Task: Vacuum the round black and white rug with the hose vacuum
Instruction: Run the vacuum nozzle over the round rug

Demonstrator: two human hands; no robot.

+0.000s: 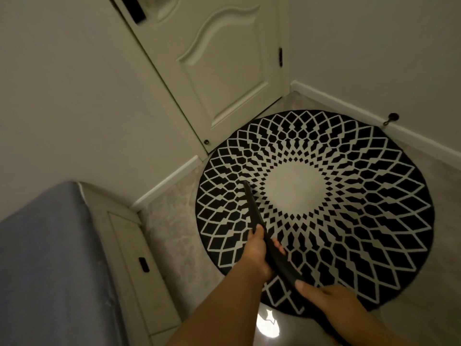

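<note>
- Blue-grey fabric is seen at the far left, covering the top of a bed (47,258); a cream side panel with a small dark recessed handle (143,264) runs along its right edge.
- Pale, marbled floor tiling (172,236) is shown between the bed and the rug, bordered by a white baseboard (169,182) along the wall.
- A cream panelled door (224,76) is set in the corner above the rug, with a dark hinge visible on its right edge.
- The left hand (259,255) is closed around the black vacuum nozzle (252,208), thumb laid along the upper side and fingertips showing on the far side of the tube.
- The nozzle is held slanted, its narrow tip set down on the patterned ring of the rug, just left of the plain white centre.
- The round black and white rug (349,221) is spread on the floor in the corner, near the door and the right-hand wall, and fills most of the middle and right of the view.
- The right hand (321,298) is wrapped around the lower part of the same black tube, close to the near edge of the rug, thumb pointing along it; the grip appears closed.
- A bright reflection is seen on the glossy floor between the two forearms.
- A small dark door stopper (392,118) is fixed at the baseboard on the right wall, beyond the rug's far edge.
</note>
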